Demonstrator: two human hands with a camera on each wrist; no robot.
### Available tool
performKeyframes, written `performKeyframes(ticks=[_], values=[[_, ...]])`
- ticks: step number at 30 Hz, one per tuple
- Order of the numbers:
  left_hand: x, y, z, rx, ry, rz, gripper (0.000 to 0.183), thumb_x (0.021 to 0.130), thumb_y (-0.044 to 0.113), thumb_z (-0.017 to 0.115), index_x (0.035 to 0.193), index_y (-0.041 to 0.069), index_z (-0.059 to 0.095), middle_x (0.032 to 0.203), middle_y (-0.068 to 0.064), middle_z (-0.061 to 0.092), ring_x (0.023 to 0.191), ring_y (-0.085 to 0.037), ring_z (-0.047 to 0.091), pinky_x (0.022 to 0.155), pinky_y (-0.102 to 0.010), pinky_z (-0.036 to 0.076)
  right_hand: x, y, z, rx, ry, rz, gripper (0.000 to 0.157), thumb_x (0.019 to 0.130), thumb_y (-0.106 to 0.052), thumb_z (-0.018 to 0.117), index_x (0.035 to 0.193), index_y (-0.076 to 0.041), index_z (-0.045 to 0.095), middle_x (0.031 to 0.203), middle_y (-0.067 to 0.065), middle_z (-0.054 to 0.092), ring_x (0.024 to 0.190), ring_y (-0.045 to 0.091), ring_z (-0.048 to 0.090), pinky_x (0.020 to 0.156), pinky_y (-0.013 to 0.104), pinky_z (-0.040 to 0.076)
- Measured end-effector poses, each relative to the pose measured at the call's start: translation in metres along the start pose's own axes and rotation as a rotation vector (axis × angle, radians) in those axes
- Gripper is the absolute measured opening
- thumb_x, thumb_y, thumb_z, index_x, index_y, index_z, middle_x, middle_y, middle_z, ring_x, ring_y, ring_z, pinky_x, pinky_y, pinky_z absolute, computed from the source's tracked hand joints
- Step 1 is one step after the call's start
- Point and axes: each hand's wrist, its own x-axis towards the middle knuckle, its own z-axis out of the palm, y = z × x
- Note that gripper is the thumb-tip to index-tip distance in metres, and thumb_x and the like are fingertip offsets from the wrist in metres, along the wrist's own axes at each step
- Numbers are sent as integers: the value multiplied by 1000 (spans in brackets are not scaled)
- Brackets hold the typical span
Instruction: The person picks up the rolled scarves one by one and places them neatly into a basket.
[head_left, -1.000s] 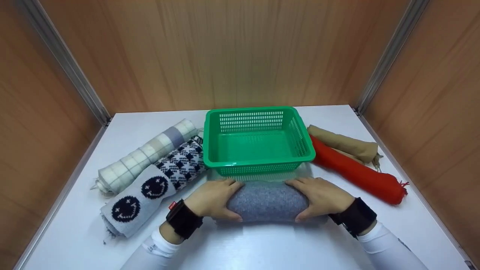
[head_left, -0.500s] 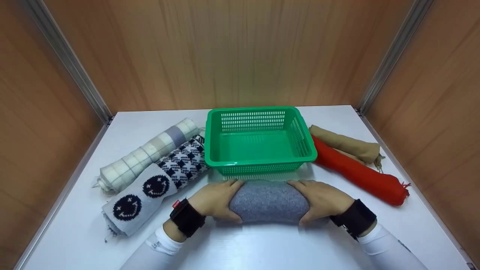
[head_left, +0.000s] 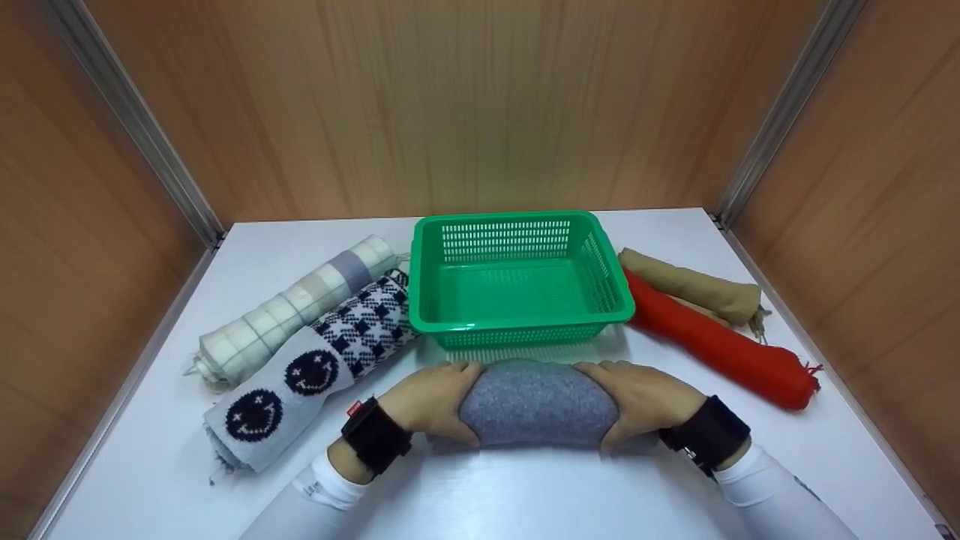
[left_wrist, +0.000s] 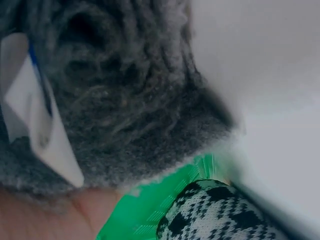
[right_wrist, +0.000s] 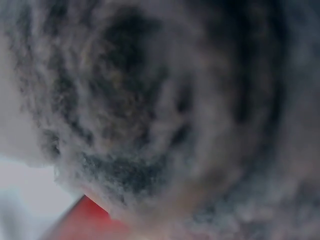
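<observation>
A rolled grey scarf [head_left: 538, 405] lies crosswise on the white table, in front of the green basket. My left hand [head_left: 433, 401] grips its left end, thumb on the near side and fingers over the top. At the opposite end my right hand [head_left: 646, 397] holds it the same way. In the left wrist view the coiled end of the grey scarf [left_wrist: 115, 115] fills much of the picture, with a white label [left_wrist: 40, 110] sticking out. The right wrist view shows the other coiled end, blurred. The scarf's underside is hidden.
Behind the scarf stands a green plastic basket [head_left: 517, 326] with nothing in it. Left of it lie a checked cream roll [head_left: 292, 311] and a smiley-patterned knit roll [head_left: 315, 371]. A red roll [head_left: 712, 341] and a tan roll [head_left: 690, 285] lie right. Wooden panels [head_left: 480, 105] enclose the table.
Both hands keep their hold on the grey scarf in nearly the same place. The head view has shifted very slightly.
</observation>
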Motion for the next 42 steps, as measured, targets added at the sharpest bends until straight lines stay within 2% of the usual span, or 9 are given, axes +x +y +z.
performKeyframes(ticks=[6,15,26,35,42], values=[[-2,3,-1,5,10,-7,93,68,44,101,142,9,56,133,-16,68,117,-37,71,103,-58,59,0,0,2,-7,25,-1,118,63,-43,104,161,-17,46,145,20,67,129,42,66,107,66,53],[-5,5,-2,60,65,14,81,72,44,98,136,11,59,127,-12,72,112,-32,74,101,-52,61,-1,-2,3,-48,96,-43,98,68,-34,100,154,-19,54,136,11,74,120,34,72,102,59,57],[-6,5,-8,52,92,41,77,74,39,97,135,10,59,122,-12,74,108,-32,74,98,-52,62,-4,-7,-4,-57,129,-66,85,73,-24,97,149,-17,58,133,10,75,116,34,74,99,62,59],[-10,6,-13,69,100,43,81,75,40,98,140,9,58,125,-13,73,110,-34,74,99,-54,62,-3,-11,-10,-52,126,-61,85,75,-22,96,150,-19,58,132,9,75,115,33,74,99,61,59],[-14,7,-18,83,122,62,80,75,36,98,139,10,57,128,-13,72,111,-33,74,99,-52,62,-5,-15,-15,-84,166,-75,82,74,-22,96,147,-22,59,126,7,77,111,30,75,97,58,60]])
